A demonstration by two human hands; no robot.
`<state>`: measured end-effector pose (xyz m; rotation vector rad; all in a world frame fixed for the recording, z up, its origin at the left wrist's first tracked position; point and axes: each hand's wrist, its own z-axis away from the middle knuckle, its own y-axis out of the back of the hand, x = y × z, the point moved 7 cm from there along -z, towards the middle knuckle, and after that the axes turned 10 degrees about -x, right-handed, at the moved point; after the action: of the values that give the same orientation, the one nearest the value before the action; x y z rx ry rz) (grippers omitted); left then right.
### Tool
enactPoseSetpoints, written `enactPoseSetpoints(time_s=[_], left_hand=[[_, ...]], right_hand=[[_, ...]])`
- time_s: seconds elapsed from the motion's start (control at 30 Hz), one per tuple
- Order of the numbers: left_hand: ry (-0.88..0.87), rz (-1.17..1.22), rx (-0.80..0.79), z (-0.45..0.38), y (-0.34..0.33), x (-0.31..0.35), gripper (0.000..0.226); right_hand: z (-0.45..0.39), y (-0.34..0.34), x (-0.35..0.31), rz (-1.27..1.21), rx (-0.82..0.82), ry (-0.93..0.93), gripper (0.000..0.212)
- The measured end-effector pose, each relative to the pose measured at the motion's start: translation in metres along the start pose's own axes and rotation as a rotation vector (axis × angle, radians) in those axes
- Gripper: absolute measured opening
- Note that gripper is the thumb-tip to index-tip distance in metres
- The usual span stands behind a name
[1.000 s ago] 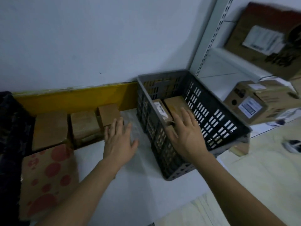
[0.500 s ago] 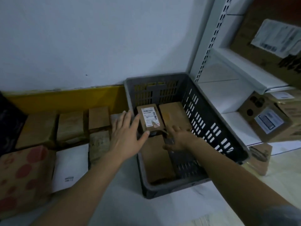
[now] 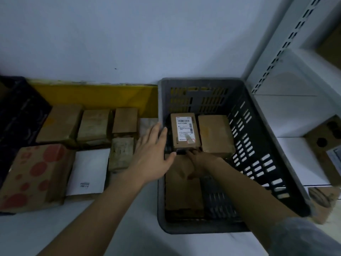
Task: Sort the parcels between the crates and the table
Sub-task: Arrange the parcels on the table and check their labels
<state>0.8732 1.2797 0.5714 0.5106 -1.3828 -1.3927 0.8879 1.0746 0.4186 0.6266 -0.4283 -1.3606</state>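
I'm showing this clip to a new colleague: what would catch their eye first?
Probably the dark grey slotted plastic crate on the right, where the right hand reaches the near end of a small brown cardboard parcel with a white barcode label. The open left hand hovers at the crate's left wall. On the table's left sits a red-spotted cardboard box.

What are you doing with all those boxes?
A person is sorting parcels. The right hand reaches into the grey crate and touches the near end of the labelled parcel, which sits beside a plain brown parcel. The left hand hovers open over the crate's left wall. More parcels, including a red-spotted box, lie on the table.
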Motion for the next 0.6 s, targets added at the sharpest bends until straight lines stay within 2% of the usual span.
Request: enactPoseSetpoints(time_s=[0.07, 0.17, 0.27, 0.3, 0.4, 0.47, 0.6], left_hand=[[-0.006, 0.019, 0.008, 0.000, -0.001, 0.000, 0.090], [-0.015, 0.055, 0.016, -0.001, -0.002, 0.000, 0.090], [-0.006, 0.057, 0.013, 0.000, -0.001, 0.001, 0.090], [-0.002, 0.045, 0.009, -0.001, -0.001, 0.001, 0.091], [-0.005, 0.036, -0.008, -0.002, 0.000, 0.003, 0.091], [-0.015, 0.069, 0.002, -0.004, 0.003, 0.003, 0.092], [-0.025, 0.192, 0.042, -0.015, 0.014, 0.003, 0.100]], right_hand=[[0.002, -0.002, -0.001, 0.030, 0.009, -0.020, 0.124], [0.016, 0.007, -0.001, -0.012, 0.087, -0.006, 0.104], [0.034, 0.019, 0.009, -0.278, 0.137, 0.007, 0.106], [0.042, 0.022, 0.009, -0.371, 0.124, 0.017, 0.100], [0.071, 0.039, 0.010, -0.503, 0.152, 0.081, 0.049], [0.103, 0.067, 0.016, -0.569, 0.283, 0.117, 0.032], [0.177, 0.127, 0.048, -0.641, 0.628, 0.158, 0.022]])
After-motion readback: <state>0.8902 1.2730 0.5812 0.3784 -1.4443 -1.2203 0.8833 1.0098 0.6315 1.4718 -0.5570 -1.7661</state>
